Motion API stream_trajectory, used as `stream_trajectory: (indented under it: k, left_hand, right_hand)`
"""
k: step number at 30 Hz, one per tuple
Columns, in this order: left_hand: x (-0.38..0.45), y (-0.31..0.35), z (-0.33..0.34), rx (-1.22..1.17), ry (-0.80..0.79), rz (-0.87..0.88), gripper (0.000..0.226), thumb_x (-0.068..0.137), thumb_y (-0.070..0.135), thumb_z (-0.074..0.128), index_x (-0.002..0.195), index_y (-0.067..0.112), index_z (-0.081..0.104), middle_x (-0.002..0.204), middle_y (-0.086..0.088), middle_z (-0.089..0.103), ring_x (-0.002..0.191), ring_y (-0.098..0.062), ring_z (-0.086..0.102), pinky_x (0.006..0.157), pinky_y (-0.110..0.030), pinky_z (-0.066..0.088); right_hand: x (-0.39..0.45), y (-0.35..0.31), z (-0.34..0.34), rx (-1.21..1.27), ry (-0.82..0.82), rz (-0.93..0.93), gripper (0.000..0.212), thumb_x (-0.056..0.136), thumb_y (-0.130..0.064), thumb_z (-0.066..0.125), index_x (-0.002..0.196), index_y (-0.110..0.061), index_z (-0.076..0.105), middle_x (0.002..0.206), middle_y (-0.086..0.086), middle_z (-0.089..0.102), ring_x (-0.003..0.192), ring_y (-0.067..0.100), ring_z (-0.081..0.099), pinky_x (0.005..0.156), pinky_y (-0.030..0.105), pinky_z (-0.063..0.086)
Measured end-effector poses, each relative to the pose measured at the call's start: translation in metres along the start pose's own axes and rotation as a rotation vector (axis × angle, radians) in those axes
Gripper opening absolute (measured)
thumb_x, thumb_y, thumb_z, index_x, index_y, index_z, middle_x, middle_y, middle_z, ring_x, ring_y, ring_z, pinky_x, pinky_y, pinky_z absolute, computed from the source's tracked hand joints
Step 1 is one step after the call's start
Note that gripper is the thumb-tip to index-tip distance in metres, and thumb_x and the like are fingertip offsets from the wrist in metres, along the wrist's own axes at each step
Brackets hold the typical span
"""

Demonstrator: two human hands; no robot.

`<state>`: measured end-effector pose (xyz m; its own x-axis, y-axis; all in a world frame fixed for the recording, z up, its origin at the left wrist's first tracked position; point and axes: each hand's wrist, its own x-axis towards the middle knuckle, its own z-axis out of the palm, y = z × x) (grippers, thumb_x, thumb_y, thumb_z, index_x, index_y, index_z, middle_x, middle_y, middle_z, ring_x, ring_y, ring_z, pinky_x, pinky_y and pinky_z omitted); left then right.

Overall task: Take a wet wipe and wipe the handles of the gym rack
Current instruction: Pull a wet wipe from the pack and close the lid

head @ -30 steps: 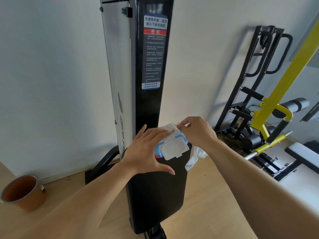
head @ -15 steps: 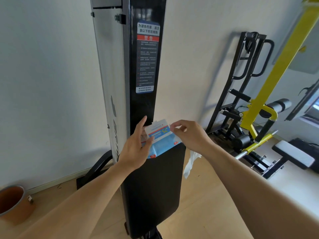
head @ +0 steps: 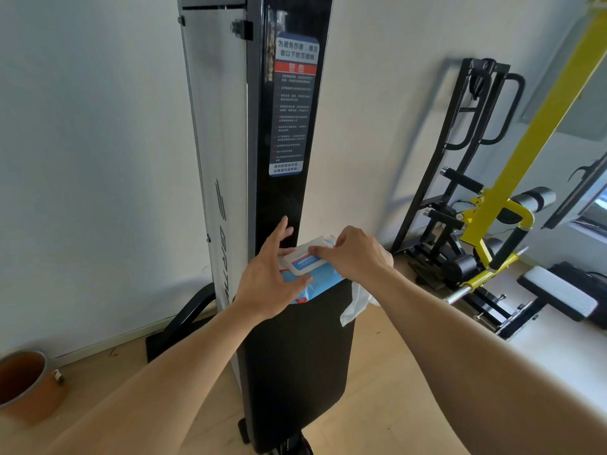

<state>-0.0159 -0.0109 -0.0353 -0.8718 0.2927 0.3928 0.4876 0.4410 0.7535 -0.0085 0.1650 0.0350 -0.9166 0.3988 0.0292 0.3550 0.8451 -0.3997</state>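
A blue and white wet wipe pack (head: 312,274) rests on top of the black padded board (head: 295,372), against the tall black column (head: 289,126). My left hand (head: 267,280) holds the pack from the left, thumb on its front and fingers spread. My right hand (head: 354,254) presses fingertips on the pack's white lid and also keeps a white wet wipe (head: 356,302) that hangs down below its palm. The black gym rack (head: 460,152) with curved handles (head: 502,110) leans on the wall at the right.
A yellow and black weight bench frame (head: 512,178) with a white-topped pad (head: 558,292) stands at the right. An orange pot (head: 26,385) sits on the wooden floor at bottom left. White walls lie behind the column.
The pack was turned over from lid side to printed side and back to lid up. Both hands stayed at the column, and the wipe still hangs from my right hand.
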Motion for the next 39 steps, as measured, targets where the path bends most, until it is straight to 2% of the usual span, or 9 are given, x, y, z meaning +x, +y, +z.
stream_trajectory:
  k: [15, 19, 22, 26, 30, 32, 34, 36, 39]
  left_hand:
    - [-0.001, -0.007, 0.008, 0.185, 0.039, 0.131, 0.053, 0.084, 0.063, 0.065, 0.13, 0.039, 0.058, 0.121, 0.017, 0.069, 0.107, -0.005, 0.064, 0.101, -0.035, 0.054]
    - [-0.002, -0.002, 0.006, 0.143, 0.105, 0.177, 0.061, 0.086, 0.073, 0.051, 0.129, 0.032, 0.062, 0.122, 0.013, 0.07, 0.113, 0.0, 0.059, 0.114, -0.039, 0.042]
    - [-0.002, -0.002, 0.006, 0.121, 0.14, 0.183, 0.069, 0.085, 0.079, 0.046, 0.127, 0.028, 0.064, 0.124, 0.009, 0.07, 0.12, -0.004, 0.059, 0.118, -0.047, 0.038]
    - [-0.009, 0.002, 0.003, 0.066, 0.348, 0.293, 0.068, 0.088, 0.071, 0.054, 0.123, 0.014, 0.066, 0.125, -0.001, 0.069, 0.125, -0.011, 0.057, 0.106, -0.051, 0.048]
    - [-0.037, 0.044, 0.013, -0.043, 0.439, 0.497, 0.053, 0.086, 0.046, 0.075, 0.117, 0.005, 0.061, 0.119, -0.011, 0.067, 0.117, -0.027, 0.062, 0.098, -0.043, 0.051]
    - [-0.056, 0.075, 0.033, -0.173, 0.316, 0.367, 0.051, 0.08, 0.036, 0.084, 0.117, 0.008, 0.061, 0.118, -0.005, 0.067, 0.113, -0.021, 0.064, 0.094, -0.033, 0.052]
    - [-0.068, 0.104, 0.055, -0.279, 0.172, 0.074, 0.054, 0.076, 0.033, 0.087, 0.12, 0.018, 0.06, 0.115, 0.006, 0.067, 0.11, -0.01, 0.064, 0.09, -0.019, 0.049]
    - [-0.073, 0.117, 0.076, -0.37, 0.07, -0.134, 0.037, 0.079, 0.03, 0.085, 0.108, 0.024, 0.064, 0.095, 0.011, 0.069, 0.09, -0.001, 0.066, 0.076, -0.012, 0.049]
    - [-0.077, 0.127, 0.104, -0.367, 0.0, -0.221, 0.017, 0.09, 0.029, 0.074, 0.078, 0.017, 0.068, 0.066, 0.001, 0.065, 0.059, -0.003, 0.054, 0.058, -0.018, 0.043]
  right_hand:
    - [0.011, 0.006, 0.0, 0.049, -0.177, 0.057, 0.064, 0.069, -0.085, 0.058, 0.093, -0.026, 0.063, 0.079, -0.007, 0.073, 0.068, 0.015, 0.073, 0.079, 0.034, 0.061]
    - [0.004, 0.004, -0.009, 0.104, -0.163, 0.065, 0.066, 0.072, -0.085, 0.053, 0.084, -0.022, 0.065, 0.08, -0.003, 0.072, 0.071, 0.018, 0.071, 0.077, 0.037, 0.062]
    - [-0.007, 0.005, -0.026, 0.248, -0.156, 0.092, 0.058, 0.081, -0.077, 0.054, 0.081, -0.019, 0.063, 0.08, 0.0, 0.07, 0.072, 0.019, 0.068, 0.068, 0.033, 0.058]
    - [-0.026, 0.015, -0.039, 0.545, -0.149, 0.146, 0.05, 0.083, -0.068, 0.063, 0.087, -0.018, 0.068, 0.079, 0.001, 0.07, 0.069, 0.014, 0.063, 0.068, 0.032, 0.056]
    - [-0.047, 0.034, -0.053, 1.027, -0.372, 0.267, 0.037, 0.086, -0.049, 0.072, 0.082, -0.013, 0.07, 0.055, -0.002, 0.061, 0.043, 0.009, 0.051, 0.049, 0.027, 0.043]
    - [-0.057, 0.047, -0.058, 1.206, -0.526, 0.27, 0.029, 0.09, -0.04, 0.07, 0.079, -0.013, 0.067, 0.056, -0.001, 0.057, 0.043, 0.008, 0.048, 0.049, 0.024, 0.041]
    - [-0.063, 0.062, -0.061, 1.34, -0.667, 0.245, 0.032, 0.096, -0.033, 0.062, 0.072, -0.011, 0.065, 0.058, 0.0, 0.057, 0.045, 0.009, 0.051, 0.047, 0.023, 0.045]
    - [-0.065, 0.083, -0.063, 1.454, -0.725, 0.248, 0.034, 0.096, -0.026, 0.059, 0.068, -0.008, 0.065, 0.064, 0.005, 0.057, 0.047, 0.013, 0.057, 0.048, 0.022, 0.048]
    - [-0.061, 0.131, -0.063, 1.52, -0.72, 0.24, 0.022, 0.088, -0.02, 0.071, 0.096, -0.005, 0.058, 0.083, 0.008, 0.054, 0.061, 0.018, 0.063, 0.062, 0.033, 0.055]
